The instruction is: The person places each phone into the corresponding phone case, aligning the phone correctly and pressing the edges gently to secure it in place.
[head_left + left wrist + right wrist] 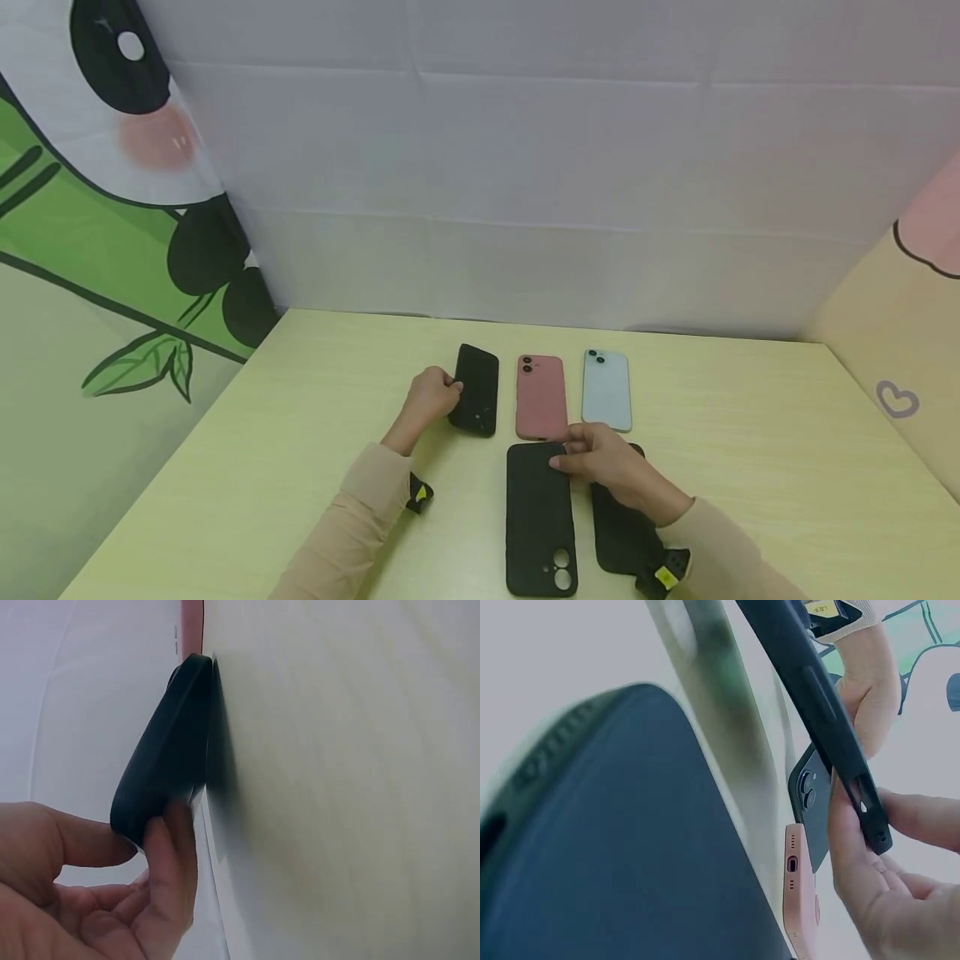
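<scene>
My left hand (433,396) pinches the left edge of a black phone (476,392). In the left wrist view, that phone (161,750) is tilted, with its held edge raised off the table. Its two camera lenses show on the underside in the right wrist view. My right hand (618,468) holds a black phone case (536,517) by one end between thumb and fingers. Camera cutouts show at the case's near end. Under my right wrist lies another black phone-shaped piece (618,542), partly hidden by the hand; it looms large in the right wrist view.
A pink phone (542,400) and a pale blue phone (609,392) lie camera side up in a row, right of the black phone. The pale wooden table (750,467) meets a white cloth backdrop (525,167) behind. Printed cartoon panels stand at both sides.
</scene>
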A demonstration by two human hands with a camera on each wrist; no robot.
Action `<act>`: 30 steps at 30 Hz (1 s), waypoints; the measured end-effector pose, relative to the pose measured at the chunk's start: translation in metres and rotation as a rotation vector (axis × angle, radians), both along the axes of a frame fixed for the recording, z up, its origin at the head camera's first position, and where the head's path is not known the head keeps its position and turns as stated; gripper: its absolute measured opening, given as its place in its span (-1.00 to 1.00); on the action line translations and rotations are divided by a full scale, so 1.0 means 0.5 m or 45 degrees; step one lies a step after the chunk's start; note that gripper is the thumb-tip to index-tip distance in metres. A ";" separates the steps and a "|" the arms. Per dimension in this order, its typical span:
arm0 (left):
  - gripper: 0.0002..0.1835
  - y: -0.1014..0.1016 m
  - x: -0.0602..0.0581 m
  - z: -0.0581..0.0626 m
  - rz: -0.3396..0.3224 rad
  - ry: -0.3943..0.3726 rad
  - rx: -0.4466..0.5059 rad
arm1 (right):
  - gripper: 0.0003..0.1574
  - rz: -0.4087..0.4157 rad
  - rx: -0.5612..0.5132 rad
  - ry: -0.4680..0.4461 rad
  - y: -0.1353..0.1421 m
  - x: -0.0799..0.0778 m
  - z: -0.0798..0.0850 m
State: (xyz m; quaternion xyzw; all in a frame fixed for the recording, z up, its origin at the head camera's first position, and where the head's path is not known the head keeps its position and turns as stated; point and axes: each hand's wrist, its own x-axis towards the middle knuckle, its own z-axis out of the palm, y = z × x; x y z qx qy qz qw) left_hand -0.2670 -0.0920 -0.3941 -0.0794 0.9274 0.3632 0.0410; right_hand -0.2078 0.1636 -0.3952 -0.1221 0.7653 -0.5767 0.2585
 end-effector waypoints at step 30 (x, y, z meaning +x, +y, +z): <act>-0.67 -0.026 0.026 -0.012 0.018 -0.097 0.350 | -0.54 -0.112 -0.225 -0.165 -0.012 0.032 -0.005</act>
